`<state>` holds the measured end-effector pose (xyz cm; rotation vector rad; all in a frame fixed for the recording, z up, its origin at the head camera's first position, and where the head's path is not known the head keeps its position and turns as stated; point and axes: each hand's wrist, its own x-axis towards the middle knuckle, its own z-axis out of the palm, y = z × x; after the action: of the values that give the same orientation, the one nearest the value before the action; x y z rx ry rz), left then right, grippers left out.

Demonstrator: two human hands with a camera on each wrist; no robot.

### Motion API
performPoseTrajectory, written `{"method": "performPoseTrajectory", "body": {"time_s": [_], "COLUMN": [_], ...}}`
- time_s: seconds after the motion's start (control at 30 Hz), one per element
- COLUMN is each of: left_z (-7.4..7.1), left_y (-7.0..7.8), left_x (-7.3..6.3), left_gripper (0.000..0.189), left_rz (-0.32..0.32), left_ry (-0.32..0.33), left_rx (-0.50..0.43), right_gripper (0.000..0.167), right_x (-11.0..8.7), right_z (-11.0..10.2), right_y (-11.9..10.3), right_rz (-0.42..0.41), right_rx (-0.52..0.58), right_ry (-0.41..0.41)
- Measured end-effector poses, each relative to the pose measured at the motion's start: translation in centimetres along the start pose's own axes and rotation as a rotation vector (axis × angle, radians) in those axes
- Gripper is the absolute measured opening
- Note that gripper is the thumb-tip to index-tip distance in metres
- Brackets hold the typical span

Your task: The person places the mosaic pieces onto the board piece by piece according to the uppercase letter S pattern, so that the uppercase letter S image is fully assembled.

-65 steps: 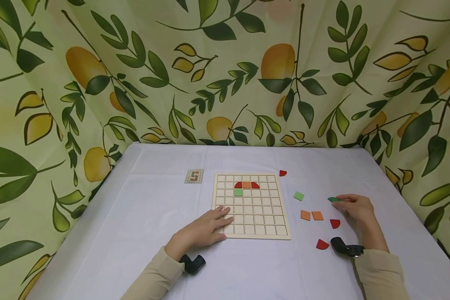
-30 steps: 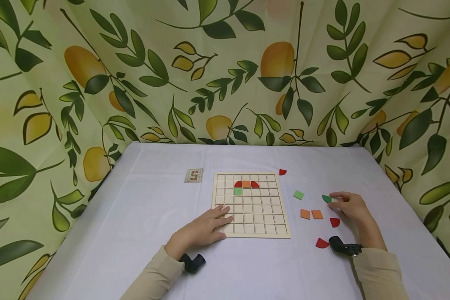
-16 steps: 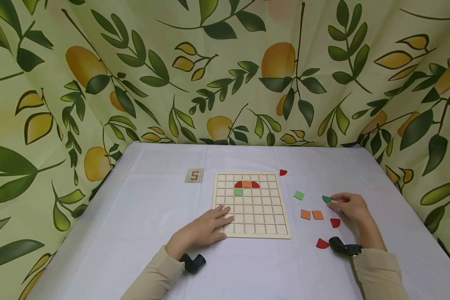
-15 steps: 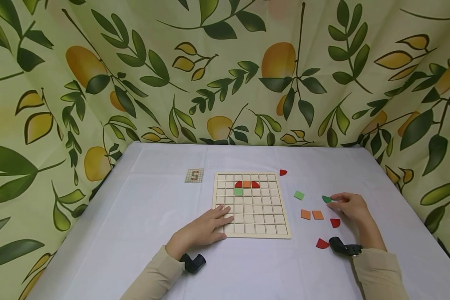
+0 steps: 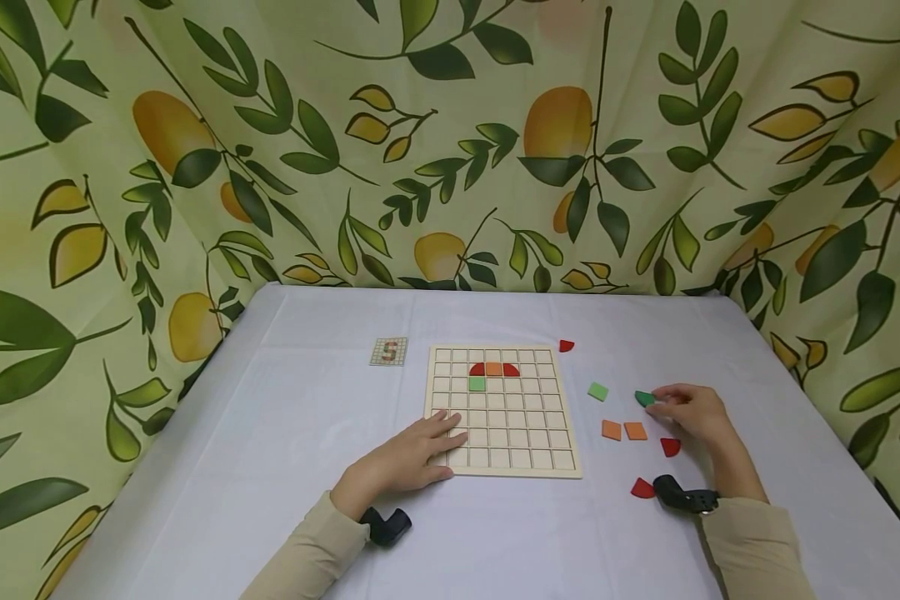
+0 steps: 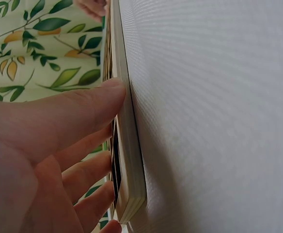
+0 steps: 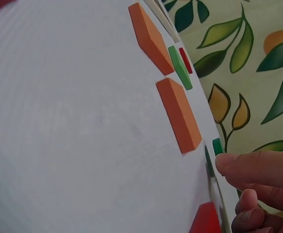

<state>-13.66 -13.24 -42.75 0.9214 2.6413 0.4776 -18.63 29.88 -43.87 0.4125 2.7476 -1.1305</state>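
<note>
My left hand (image 5: 412, 454) rests with spread fingers on the lower left corner of a wooden grid board (image 5: 562, 464). In the left wrist view its thumb (image 6: 100, 99) lies against the board's edge. My right hand (image 5: 696, 411) pinches a dark green quarter-round tile (image 5: 644, 399) between thumb and fingertips, to the right of the board. On the grid, a row holds an orange square (image 5: 493, 369) between two red quarter-round tiles, the right one (image 5: 510, 370) ending the row. A light green square (image 5: 477, 384) sits below the left red one.
Near my right hand lie a light green square (image 5: 597, 392), two orange squares, one here (image 5: 635, 431), and red quarter-rounds (image 5: 671, 447). Another red piece (image 5: 566, 346) lies by the board's upper right corner. A small pattern card (image 5: 388, 352) is left of the board.
My right hand has shifted left, toward the board, carrying the dark green tile with it. My left hand has stayed in place on the board.
</note>
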Motion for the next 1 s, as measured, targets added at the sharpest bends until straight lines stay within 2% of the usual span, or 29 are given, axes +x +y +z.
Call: {"method": "performPoseTrajectory", "body": {"time_s": [0.63, 0.87, 1.0], "left_z": [-0.1, -0.1, -0.1], "left_y": [0.0, 0.0, 0.0], "left_x": [0.0, 0.0, 0.0], "left_gripper": [0.053, 0.053, 0.053], "left_rz": [0.013, 0.012, 0.015], "left_ry": [0.004, 0.005, 0.004], "left_rx": [-0.001, -0.006, -0.001], "right_gripper": [0.041, 0.036, 0.036], "right_x": [-0.7, -0.7, -0.8], "right_z": [1.0, 1.6, 2.0], "right_y": [-2.2, -2.9, -3.2], "right_rz": [-0.098, -0.178, -0.171], "right_rx": [0.005, -0.008, -0.002], "right_ry": [-0.029, -0.03, -0.039]}}
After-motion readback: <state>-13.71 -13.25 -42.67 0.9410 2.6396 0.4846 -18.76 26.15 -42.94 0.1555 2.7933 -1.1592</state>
